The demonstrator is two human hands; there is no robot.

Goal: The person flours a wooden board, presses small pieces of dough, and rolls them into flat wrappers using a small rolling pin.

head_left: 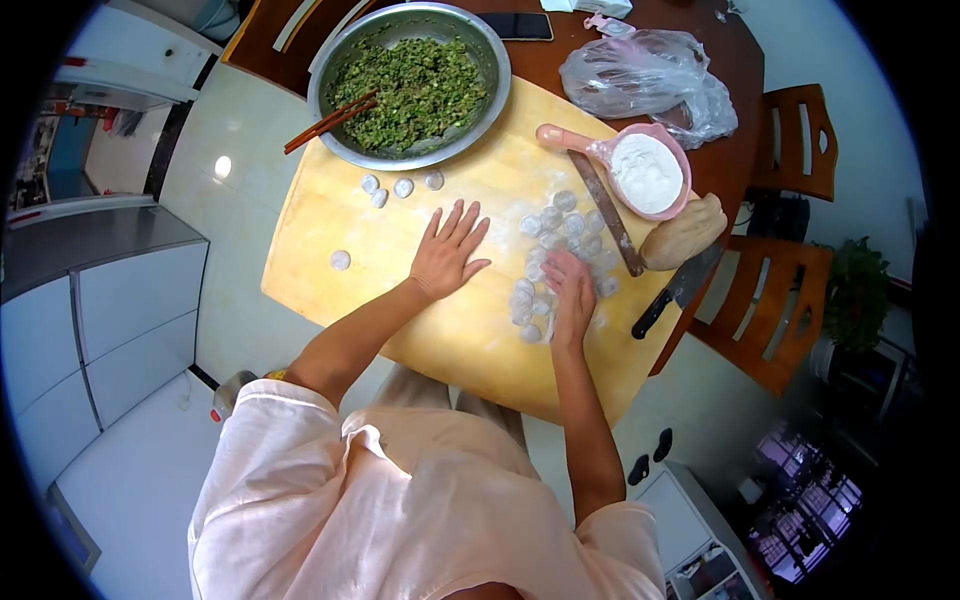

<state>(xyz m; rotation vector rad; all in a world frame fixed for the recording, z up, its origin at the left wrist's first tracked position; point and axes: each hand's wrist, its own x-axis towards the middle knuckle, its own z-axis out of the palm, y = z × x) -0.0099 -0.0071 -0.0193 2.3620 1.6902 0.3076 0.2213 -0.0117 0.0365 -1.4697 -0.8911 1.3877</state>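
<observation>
My left hand (448, 252) lies palm down with fingers spread on the floured wooden board (450, 340), holding nothing. To its right, my right hand (572, 292) reaches into a cluster of small floured dough pieces (565, 201). Its fingers are bent and close together among the pieces; whether one is gripped under them is hidden. A few more dough pieces (403, 187) sit apart below the bowl, and a single dough piece (340, 260) rests near the board's left side.
A metal bowl (498, 100) of chopped green filling (415, 85) holds chopsticks (330, 121). At right are a rolling pin (607, 212), a pink scoop (566, 138) of flour (646, 172), a dough lump (685, 233) and a knife (655, 312). A plastic bag (640, 75) and phone (518, 26) lie behind.
</observation>
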